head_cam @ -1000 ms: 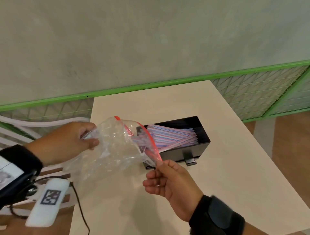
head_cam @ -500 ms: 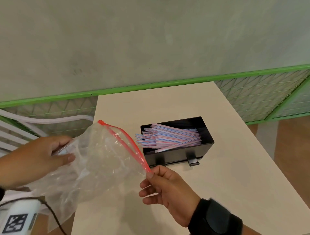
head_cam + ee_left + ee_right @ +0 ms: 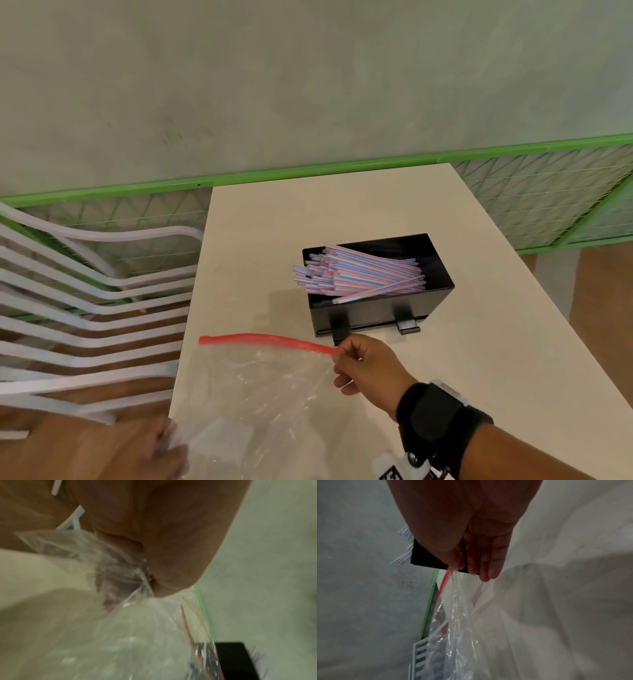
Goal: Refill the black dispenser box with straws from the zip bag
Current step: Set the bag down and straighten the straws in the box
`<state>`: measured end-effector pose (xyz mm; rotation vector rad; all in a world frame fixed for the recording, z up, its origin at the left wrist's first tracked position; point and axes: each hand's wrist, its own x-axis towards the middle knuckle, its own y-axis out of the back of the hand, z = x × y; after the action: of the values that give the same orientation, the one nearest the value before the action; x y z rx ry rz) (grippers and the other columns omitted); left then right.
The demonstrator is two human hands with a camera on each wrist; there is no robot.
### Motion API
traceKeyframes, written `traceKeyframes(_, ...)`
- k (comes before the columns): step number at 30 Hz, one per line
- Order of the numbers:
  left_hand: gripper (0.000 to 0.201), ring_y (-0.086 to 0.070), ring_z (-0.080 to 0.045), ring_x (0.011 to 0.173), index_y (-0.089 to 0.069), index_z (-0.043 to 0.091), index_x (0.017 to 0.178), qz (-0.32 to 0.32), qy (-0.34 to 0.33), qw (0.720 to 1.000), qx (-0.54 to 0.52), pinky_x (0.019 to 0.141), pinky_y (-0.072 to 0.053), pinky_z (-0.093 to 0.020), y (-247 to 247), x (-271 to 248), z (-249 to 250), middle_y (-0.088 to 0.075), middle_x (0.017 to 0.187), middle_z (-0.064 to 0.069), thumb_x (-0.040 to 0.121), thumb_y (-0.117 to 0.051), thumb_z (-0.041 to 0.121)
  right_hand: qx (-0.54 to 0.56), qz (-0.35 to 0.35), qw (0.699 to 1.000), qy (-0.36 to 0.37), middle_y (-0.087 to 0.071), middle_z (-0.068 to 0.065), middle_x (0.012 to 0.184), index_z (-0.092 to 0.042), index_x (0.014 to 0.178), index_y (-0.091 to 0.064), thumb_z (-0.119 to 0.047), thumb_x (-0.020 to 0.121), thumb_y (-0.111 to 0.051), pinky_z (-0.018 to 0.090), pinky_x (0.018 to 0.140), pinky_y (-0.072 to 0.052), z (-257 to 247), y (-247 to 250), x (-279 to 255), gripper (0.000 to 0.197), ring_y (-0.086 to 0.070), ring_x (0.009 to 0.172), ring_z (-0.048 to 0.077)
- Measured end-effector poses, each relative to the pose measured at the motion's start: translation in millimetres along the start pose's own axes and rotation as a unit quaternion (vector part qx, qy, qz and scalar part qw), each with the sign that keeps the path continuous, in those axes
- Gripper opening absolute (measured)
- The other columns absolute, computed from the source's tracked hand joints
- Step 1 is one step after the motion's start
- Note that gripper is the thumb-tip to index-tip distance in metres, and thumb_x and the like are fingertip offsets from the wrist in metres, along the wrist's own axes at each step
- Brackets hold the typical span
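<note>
Your clear zip bag [image 3: 253,404] has a red seal strip [image 3: 267,341]. Pink, blue and white striped straws [image 3: 363,279] fill the black dispenser box [image 3: 383,313]. It stands on your off-white surface [image 3: 479,359].

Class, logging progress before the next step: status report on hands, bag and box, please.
Left hand grips zip bag bottom; right hand pinches its red zip corner. Bag looks empty. Straws piled in black dispenser box. Nothing in the way.

Box at the table's middle, bag nearer the person.
Straws [image 3: 359,277] lie in the dispenser box [image 3: 383,311] on the table [image 3: 479,359]; the zip bag [image 3: 253,394] stretches between left hand [image 3: 164,448] and right hand [image 3: 370,370], chair [image 3: 85,308] at left.
</note>
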<state>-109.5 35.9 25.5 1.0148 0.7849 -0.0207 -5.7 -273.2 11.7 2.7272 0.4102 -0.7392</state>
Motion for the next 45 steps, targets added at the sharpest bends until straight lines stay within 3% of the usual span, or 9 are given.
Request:
traceKeyframes(2,0.023,-0.062,-0.018,0.073,-0.056,0.013,0.094,-0.021,-0.004,1.000,0.018,0.078,-0.057,-0.034,-21.2,9.1,-10.1,-0.065,0.081,-0.001,0.083,-0.068,0.030,-0.023,-0.008,1.000,0.001,-0.071,0.014,0.096,-0.011,0.101,-0.067,-0.022,0.096,-0.062,0.037,0.074,-0.062,3.4,1.1,-0.6,0.014,-0.072,0.073,0.024)
traceKeyframes(7,0.073,-0.056,-0.030,0.121,-0.043,0.020,0.139,0.069,0.023,0.997,-0.010,0.103,-0.045,-0.043,-46.1,14.0,8.6,-0.057,0.137,-0.015,0.078,-0.077,0.042,-0.160,-0.027,0.985,0.066,-0.071,-0.001,0.089,-0.036,0.097,-0.065,-0.032,0.095,-0.063,0.030,0.078,-0.061,12.4,21.4,-22.4,0.005,-0.071,0.082,0.015)
traceKeyframes(10,0.083,-0.066,-0.041,0.105,-0.055,0.017,0.133,0.124,-0.035,0.985,0.110,0.086,-0.054,-0.058,-24.9,0.0,25.1,-0.067,0.120,-0.020,0.064,-0.081,0.053,-0.229,-0.005,0.962,0.147,-0.068,-0.010,0.089,-0.043,0.095,-0.066,-0.028,0.093,-0.066,0.018,0.072,-0.054,7.4,49.1,-50.1,0.015,-0.065,0.085,0.009)
traceKeyframes(16,0.060,-0.050,-0.022,0.117,-0.044,0.033,0.138,0.192,-0.168,0.965,-0.065,0.100,-0.045,-0.047,17.1,-23.2,103.8,-0.046,0.128,0.005,0.084,-0.058,0.053,-0.352,0.130,0.845,0.381,-0.065,-0.006,0.094,-0.020,0.110,-0.068,-0.014,0.085,-0.073,0.021,0.077,-0.050,-47.8,127.8,-40.0,0.027,-0.059,0.084,0.008)
traceKeyframes(21,0.069,-0.049,-0.002,0.101,-0.030,0.040,0.147,0.129,-0.234,0.944,-0.190,0.098,-0.037,-0.030,26.6,5.2,181.8,-0.037,0.138,0.015,0.083,-0.044,0.060,-0.519,0.008,0.805,0.288,-0.057,-0.002,0.122,-0.029,0.145,-0.044,-0.028,0.089,-0.066,0.028,0.095,-0.047,-94.6,151.3,31.3,0.060,-0.054,0.111,0.017)
traceKeyframes(26,0.071,-0.016,0.006,0.139,-0.006,0.033,0.158,0.064,-0.212,0.956,-0.193,0.115,-0.015,-0.022,9.9,30.4,210.0,-0.012,0.166,0.013,0.099,-0.042,0.048,-0.598,-0.106,0.753,0.251,-0.057,-0.001,0.104,-0.030,0.123,-0.049,-0.029,0.082,-0.070,0.034,0.077,-0.054,-100.7,135.4,80.6,0.047,-0.061,0.091,0.021)
traceKeyframes(31,0.078,0.005,-0.005,0.153,0.015,0.033,0.155,0.044,-0.197,0.953,-0.227,0.126,-0.005,-0.034,-14.6,29.1,223.2,0.009,0.167,0.010,0.101,-0.038,0.049,-0.601,-0.114,0.745,0.267,-0.062,-0.003,0.098,-0.030,0.115,-0.052,-0.047,0.077,-0.074,0.034,0.073,-0.055,-95.2,126.8,101.7,0.047,-0.064,0.083,0.019)
traceKeyframes(38,0.069,-0.022,-0.008,0.149,0.002,0.030,0.158,0.057,-0.205,0.936,-0.281,0.121,-0.019,-0.027,-15.1,36.3,224.5,-0.017,0.166,0.011,0.103,-0.040,0.038,-0.594,-0.113,0.742,0.287,-0.063,-0.001,0.106,-0.033,0.131,-0.043,-0.057,0.072,-0.075,0.034,0.079,-0.054,-90.5,113.8,115.4,0.071,-0.064,0.090,0.022)
traceKeyframes(45,0.045,-0.055,-0.003,0.116,-0.030,0.038,0.147,0.087,-0.220,0.927,-0.292,0.082,-0.039,0.001,-15.0,39.4,222.3,-0.053,0.139,0.009,0.105,-0.040,0.025,-0.601,-0.145,0.718,0.319,-0.066,0.001,0.108,-0.030,0.137,-0.036,-0.051,0.078,-0.073,0.034,0.082,-0.054,-96.5,111.0,118.4,0.073,-0.064,0.092,0.023)
